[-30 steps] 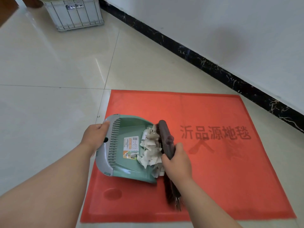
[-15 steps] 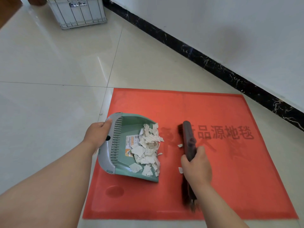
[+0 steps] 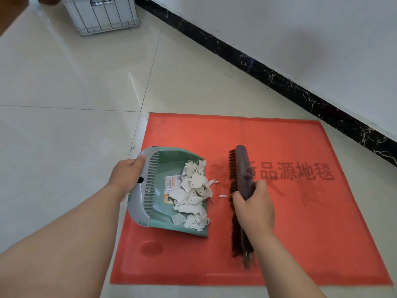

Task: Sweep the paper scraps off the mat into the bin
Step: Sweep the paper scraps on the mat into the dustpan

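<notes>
A red mat (image 3: 300, 222) with dark characters lies on the tiled floor. On its left part sits a green dustpan (image 3: 169, 222) with a grey comb edge, and my left hand (image 3: 126, 177) grips that grey back edge. A pile of torn paper scraps (image 3: 193, 194) fills the pan's mouth. One small loose scrap (image 3: 222, 196) lies on the mat between pan and brush. My right hand (image 3: 254, 208) is closed around a brown hand brush (image 3: 240, 168), which stands a short way right of the pan with its bristles facing left.
A grey slatted plastic crate (image 3: 103, 14) stands on the floor at the top left, near the wall. A black marble skirting (image 3: 279, 78) runs diagonally along the white wall on the right. Cream floor tiles surround the mat.
The brush has pulled away to the right from the dustpan's mouth, where it pressed the scraps a second ago. The scraps now lie uncovered in the pan, a few loose at its lip.
</notes>
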`<state>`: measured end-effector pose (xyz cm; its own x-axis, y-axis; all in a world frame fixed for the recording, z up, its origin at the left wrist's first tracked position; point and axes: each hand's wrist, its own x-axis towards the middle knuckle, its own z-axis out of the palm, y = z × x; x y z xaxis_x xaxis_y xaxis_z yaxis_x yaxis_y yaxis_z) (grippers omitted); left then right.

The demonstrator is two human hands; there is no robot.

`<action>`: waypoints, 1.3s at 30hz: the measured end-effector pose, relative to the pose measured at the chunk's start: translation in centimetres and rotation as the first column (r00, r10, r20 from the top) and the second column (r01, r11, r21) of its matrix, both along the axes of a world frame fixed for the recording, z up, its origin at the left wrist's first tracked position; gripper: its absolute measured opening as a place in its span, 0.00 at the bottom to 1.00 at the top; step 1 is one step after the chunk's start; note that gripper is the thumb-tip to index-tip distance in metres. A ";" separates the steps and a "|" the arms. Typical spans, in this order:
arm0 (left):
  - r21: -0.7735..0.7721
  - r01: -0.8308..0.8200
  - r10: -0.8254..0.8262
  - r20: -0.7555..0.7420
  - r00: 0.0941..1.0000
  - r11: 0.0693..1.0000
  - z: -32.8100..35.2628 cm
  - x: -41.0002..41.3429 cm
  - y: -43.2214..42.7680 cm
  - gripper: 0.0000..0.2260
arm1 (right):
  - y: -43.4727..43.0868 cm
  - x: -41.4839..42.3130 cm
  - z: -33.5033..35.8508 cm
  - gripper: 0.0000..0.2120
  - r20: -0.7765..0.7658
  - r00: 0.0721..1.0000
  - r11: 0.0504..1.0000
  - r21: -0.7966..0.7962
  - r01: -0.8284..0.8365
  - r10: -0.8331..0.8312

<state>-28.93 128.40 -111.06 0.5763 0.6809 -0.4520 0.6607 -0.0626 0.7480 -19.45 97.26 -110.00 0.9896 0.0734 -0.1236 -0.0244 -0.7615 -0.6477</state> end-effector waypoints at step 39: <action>-0.012 -0.044 0.044 -0.024 0.999 0.999 0.2 -1.9 0.0 0.32 | 1.1 -3.1 -1.7 0.13 -0.077 0.995 0.996 -0.067 -0.061 0.056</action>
